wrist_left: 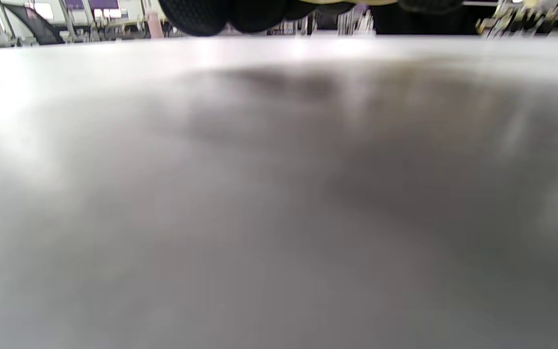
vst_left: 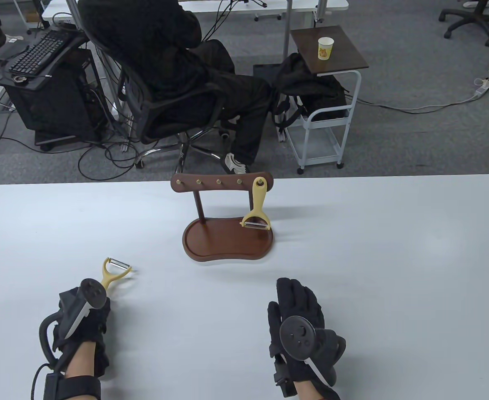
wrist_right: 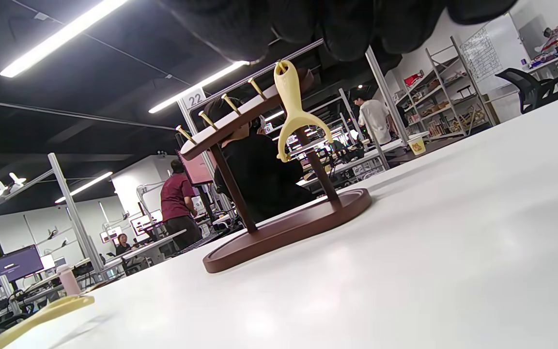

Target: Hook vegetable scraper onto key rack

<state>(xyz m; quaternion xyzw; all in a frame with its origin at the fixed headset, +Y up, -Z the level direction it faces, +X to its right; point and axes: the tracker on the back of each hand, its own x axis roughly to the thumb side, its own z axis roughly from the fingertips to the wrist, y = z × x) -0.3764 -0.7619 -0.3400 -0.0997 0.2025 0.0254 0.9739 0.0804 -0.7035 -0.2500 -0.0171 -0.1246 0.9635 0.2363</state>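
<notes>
A brown wooden key rack (vst_left: 221,183) with brass hooks stands on its tray base at the table's middle. One yellow vegetable scraper (vst_left: 258,208) hangs from the rightmost hook; it also shows in the right wrist view (wrist_right: 293,111) on the rack (wrist_right: 240,121). A second yellow scraper (vst_left: 117,268) lies low at the front left, blade end pointing away. My left hand (vst_left: 101,298) holds its handle. My right hand (vst_left: 296,296) rests flat on the table, fingers stretched out and empty. The left wrist view shows only fingertips (wrist_left: 221,14) and blurred table.
The white table (vst_left: 394,271) is bare around the rack. The held scraper's handle (wrist_right: 41,312) shows at the bottom left of the right wrist view. Beyond the far edge sit a person in an office chair (vst_left: 173,83) and a small cart (vst_left: 328,104) with a paper cup.
</notes>
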